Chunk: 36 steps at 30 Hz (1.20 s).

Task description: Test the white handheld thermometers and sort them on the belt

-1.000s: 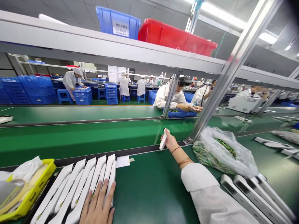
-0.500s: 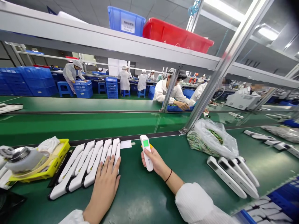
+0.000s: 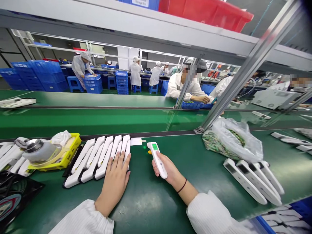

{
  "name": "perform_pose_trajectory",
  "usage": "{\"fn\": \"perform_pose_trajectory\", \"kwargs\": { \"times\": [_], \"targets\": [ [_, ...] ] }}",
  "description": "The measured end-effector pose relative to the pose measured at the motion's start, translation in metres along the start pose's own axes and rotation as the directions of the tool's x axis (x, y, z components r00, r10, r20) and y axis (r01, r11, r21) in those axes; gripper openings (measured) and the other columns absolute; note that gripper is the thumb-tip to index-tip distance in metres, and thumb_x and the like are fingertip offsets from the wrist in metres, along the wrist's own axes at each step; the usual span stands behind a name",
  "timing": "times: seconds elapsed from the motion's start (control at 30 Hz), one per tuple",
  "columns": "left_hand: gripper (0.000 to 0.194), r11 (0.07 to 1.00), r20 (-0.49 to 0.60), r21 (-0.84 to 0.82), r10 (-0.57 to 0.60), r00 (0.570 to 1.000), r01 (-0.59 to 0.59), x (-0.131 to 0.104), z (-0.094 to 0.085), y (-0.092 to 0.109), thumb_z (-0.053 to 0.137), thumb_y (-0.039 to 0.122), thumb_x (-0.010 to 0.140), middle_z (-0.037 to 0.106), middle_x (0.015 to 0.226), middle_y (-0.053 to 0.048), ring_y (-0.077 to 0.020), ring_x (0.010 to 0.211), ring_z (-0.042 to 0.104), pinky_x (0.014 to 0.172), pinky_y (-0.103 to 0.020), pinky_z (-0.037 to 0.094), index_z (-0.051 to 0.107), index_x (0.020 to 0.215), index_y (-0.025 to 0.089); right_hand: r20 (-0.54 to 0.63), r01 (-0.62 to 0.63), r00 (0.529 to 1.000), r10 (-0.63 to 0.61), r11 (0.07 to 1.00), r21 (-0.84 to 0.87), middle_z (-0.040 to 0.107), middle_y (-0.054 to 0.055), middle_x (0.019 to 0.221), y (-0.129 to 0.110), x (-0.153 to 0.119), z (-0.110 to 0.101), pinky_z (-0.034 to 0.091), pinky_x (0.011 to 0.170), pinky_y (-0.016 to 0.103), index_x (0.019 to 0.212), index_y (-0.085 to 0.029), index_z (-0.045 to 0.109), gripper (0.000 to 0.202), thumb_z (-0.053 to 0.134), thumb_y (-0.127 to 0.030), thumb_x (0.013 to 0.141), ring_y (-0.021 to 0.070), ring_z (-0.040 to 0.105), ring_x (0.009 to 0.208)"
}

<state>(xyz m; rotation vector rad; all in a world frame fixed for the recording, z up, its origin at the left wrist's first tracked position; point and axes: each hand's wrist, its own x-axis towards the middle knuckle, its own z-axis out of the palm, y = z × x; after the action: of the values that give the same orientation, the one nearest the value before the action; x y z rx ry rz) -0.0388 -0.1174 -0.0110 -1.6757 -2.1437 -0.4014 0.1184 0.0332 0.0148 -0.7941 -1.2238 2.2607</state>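
My right hand (image 3: 168,167) is wrapped round a white infrared thermometer (image 3: 159,162), whose small screen glows green. Its head points away from me, and a yellow-orange part shows at its left side. My left hand (image 3: 117,178) lies flat with fingers stretched over the near right end of a row of white thermometers (image 3: 90,169) on the green bench. These lie side by side at a slant, several of them, with dark ends. A small green light spot falls on the bench left of the held thermometer's head.
At left stands a yellow basket (image 3: 73,152) with a metal-topped bottle (image 3: 39,151). On the right lie a clear plastic bag (image 3: 234,139) of green parts and several more thermometers (image 3: 246,182). A metal post (image 3: 248,68) rises behind. Co-workers (image 3: 187,84) sit across the bench.
The view has shifted downward and a little left. The held thermometer has tilted, its lower end swinging right; a green light spot now shows on the bench. My left hand stays on the row.
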Motion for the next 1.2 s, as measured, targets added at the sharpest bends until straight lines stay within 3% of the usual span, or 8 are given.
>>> {"fn": "perform_pose_trajectory", "kwargs": {
  "times": [0.13,0.27,0.33,0.43,0.5,0.6,0.9,1.2],
  "targets": [
    [0.046,0.993,-0.029,-0.109,-0.044,0.999,0.041,0.002,-0.005,0.001,0.044,0.016,0.089,0.047,0.137,-0.019,-0.0363,0.129,0.040,0.106,-0.058,0.023,0.046,0.135,0.012,0.015,0.029,0.999,-0.029,0.999,0.019,0.057,-0.003,0.054,0.001,-0.006,0.011,0.036,0.031,0.020,0.085,-0.016,0.051,0.033,0.063,-0.047,0.078,0.0087,0.046,0.034],
    [0.046,0.906,-0.069,-0.421,-0.087,0.994,0.050,0.002,-0.020,0.005,0.044,0.022,0.093,0.054,0.129,-0.013,-0.0291,0.120,0.049,0.101,-0.050,0.035,0.038,0.138,0.021,0.086,0.090,0.992,-0.087,0.995,-0.029,0.061,-0.002,0.062,0.012,-0.023,0.031,0.045,0.044,0.018,0.082,-0.016,0.051,0.031,0.073,-0.034,0.072,0.0073,0.054,0.046],
    [0.054,0.765,0.013,-0.637,-0.107,0.994,0.091,-0.002,-0.028,0.012,0.045,0.026,0.093,0.054,0.129,-0.009,-0.0245,0.112,0.054,0.095,-0.043,0.041,0.025,0.143,0.030,0.175,0.099,0.981,-0.084,0.992,-0.079,0.062,0.000,0.061,0.019,-0.031,0.039,0.046,0.048,0.017,0.084,-0.014,0.052,0.030,0.071,-0.036,0.075,0.0072,0.055,0.049],
    [0.064,0.415,0.195,-0.881,-0.117,0.974,0.226,-0.007,-0.035,0.023,0.044,0.030,0.095,0.049,0.135,-0.006,-0.0205,0.114,0.052,0.096,-0.039,0.042,0.007,0.146,0.037,0.340,0.068,0.940,-0.030,0.993,-0.099,0.061,0.000,0.059,0.028,-0.041,0.045,0.045,0.043,0.018,0.085,-0.015,0.050,0.033,0.065,-0.044,0.081,0.0095,0.058,0.046],
    [0.063,0.209,0.255,-0.939,-0.102,0.961,0.272,-0.010,-0.036,0.028,0.044,0.032,0.095,0.044,0.140,-0.004,-0.0202,0.122,0.046,0.102,-0.038,0.037,0.008,0.146,0.038,0.412,0.021,0.911,0.018,0.996,-0.089,0.059,-0.001,0.059,0.033,-0.044,0.045,0.044,0.037,0.019,0.084,-0.015,0.049,0.034,0.061,-0.048,0.082,0.0110,0.058,0.043],
    [0.061,0.050,0.288,-0.954,-0.108,0.951,0.295,-0.009,-0.036,0.029,0.047,0.033,0.094,0.042,0.142,-0.003,-0.0203,0.126,0.042,0.105,-0.036,0.033,0.015,0.145,0.038,0.458,-0.012,0.888,0.040,0.998,-0.065,0.059,-0.001,0.063,0.037,-0.045,0.043,0.045,0.035,0.020,0.086,-0.015,0.050,0.034,0.058,-0.048,0.084,0.0112,0.058,0.042],
    [0.061,0.008,0.341,-0.939,-0.127,0.931,0.345,-0.009,-0.036,0.026,0.052,0.033,0.092,0.049,0.137,-0.004,-0.0202,0.122,0.047,0.102,-0.033,0.037,0.020,0.144,0.035,0.460,0.045,0.887,0.044,0.982,-0.181,0.060,0.001,0.060,0.033,-0.053,0.040,0.044,0.045,0.020,0.087,-0.013,0.052,0.041,0.044,-0.054,0.090,0.0088,0.055,0.045],
    [0.063,0.056,0.319,-0.943,-0.142,0.937,0.329,-0.008,-0.034,0.028,0.056,0.032,0.090,0.053,0.131,-0.007,-0.0219,0.118,0.051,0.103,-0.038,0.036,0.023,0.143,0.030,0.387,0.004,0.921,0.047,0.992,-0.129,0.059,-0.003,0.065,0.038,-0.048,0.042,0.043,0.036,0.017,0.093,-0.018,0.044,0.040,0.057,-0.054,0.082,0.0073,0.053,0.041]
  ]
}}
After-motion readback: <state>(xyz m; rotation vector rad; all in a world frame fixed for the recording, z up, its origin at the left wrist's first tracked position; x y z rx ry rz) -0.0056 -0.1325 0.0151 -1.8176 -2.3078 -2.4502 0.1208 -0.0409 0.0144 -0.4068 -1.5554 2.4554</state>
